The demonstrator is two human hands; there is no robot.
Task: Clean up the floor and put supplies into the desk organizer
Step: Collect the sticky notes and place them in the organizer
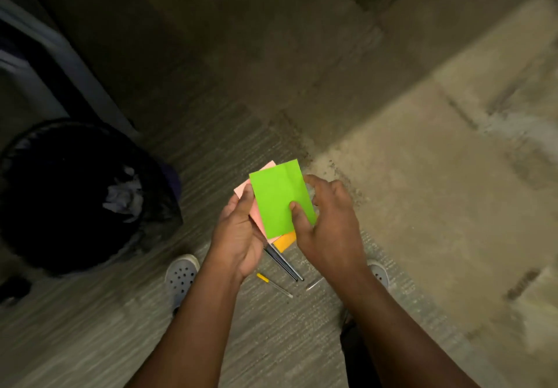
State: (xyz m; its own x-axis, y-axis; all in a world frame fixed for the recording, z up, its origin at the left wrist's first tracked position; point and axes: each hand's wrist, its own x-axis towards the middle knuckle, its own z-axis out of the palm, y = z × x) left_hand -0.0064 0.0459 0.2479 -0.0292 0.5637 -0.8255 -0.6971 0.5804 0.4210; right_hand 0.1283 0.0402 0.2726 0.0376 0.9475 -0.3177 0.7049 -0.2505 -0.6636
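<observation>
I hold a small stack of sticky notes above the floor. A green note (276, 198) lies on top, a pink note (241, 189) under it, and an orange corner (285, 241) pokes out below. My left hand (238, 233) grips the stack's left edge. My right hand (326, 221) pinches the green note with the thumb on its face. Two dark pens (283, 263) stick out below my left hand; whether it holds them I cannot tell. A clear pen with a yellow cap (273, 285) lies on the carpet between my feet.
A black trash bin (75, 194) with crumpled paper inside stands at the left. A pale desk edge (60, 55) runs behind it. A small clear piece (314, 284) lies near my right shoe (379, 272). My left shoe (181, 276) stands beside the bin.
</observation>
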